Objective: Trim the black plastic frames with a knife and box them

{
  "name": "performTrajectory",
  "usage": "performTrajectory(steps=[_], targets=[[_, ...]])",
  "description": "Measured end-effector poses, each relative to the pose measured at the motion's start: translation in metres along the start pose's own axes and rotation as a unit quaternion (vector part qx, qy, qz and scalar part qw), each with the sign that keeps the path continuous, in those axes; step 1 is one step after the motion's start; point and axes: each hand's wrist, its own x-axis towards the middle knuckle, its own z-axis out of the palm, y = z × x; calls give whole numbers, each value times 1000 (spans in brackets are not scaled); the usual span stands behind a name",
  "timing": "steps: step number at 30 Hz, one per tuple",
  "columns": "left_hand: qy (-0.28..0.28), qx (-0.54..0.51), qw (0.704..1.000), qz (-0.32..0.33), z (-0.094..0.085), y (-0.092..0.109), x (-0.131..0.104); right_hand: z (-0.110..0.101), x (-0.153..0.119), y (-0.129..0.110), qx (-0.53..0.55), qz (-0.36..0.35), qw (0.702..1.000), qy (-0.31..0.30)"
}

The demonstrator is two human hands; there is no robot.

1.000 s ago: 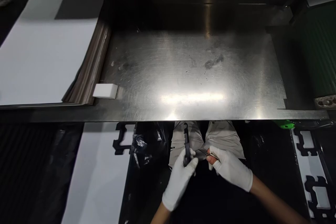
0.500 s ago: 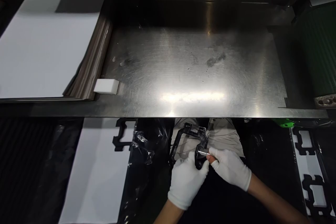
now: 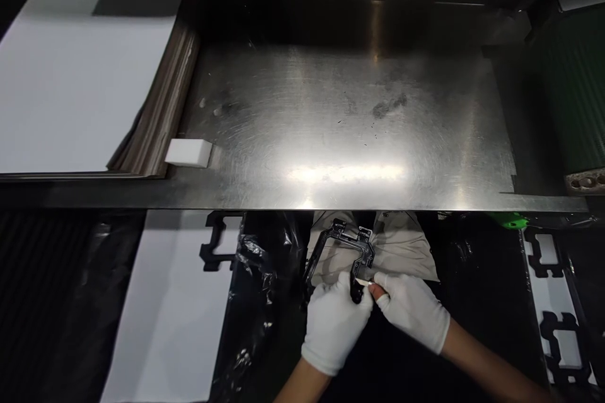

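In a white glove, my left hand (image 3: 334, 321) is closed on the lower part of a black plastic frame (image 3: 363, 250), which is tilted above my lap. My right hand (image 3: 413, 308), gloved with the thumb tip bare, pinches a small blade (image 3: 363, 282) whose pale, thin end points left. That end meets the right inner edge of the frame, close to my left fingers. The blade's handle is mostly hidden inside my right hand.
A metal table (image 3: 331, 113) lies ahead, with a stack of white sheets (image 3: 85, 75) and a white block (image 3: 189, 152) on its left. More black frames (image 3: 564, 346) lie on white sheets at both sides below. A green object (image 3: 510, 220) sits near the table edge.
My right hand has moved slightly down and left, bringing the blade lower along the frame's edge. My left hand keeps its hold on the frame almost in place.
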Motion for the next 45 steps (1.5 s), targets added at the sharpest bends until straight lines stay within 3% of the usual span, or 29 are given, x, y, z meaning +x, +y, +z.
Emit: performTrajectory(steps=[5,12,21,25,37,45], targets=[[28,2,1000,0,5,-4,-2,6,-1,-4,33,25,999,-2],[23,6,1000,2,8,-3,-2,13,-1,-4,118,58,991,-8],[109,39,992,43,13,-4,-3,8,-4,-14,107,95,990,-17],[117,54,991,35,13,-2,-3,7,-5,-16,82,100,991,-21],[65,33,997,6,10,-4,0,8,-2,-15,87,80,993,-6],[-39,5,998,-54,-7,7,5,19,-2,-7,58,82,994,42]])
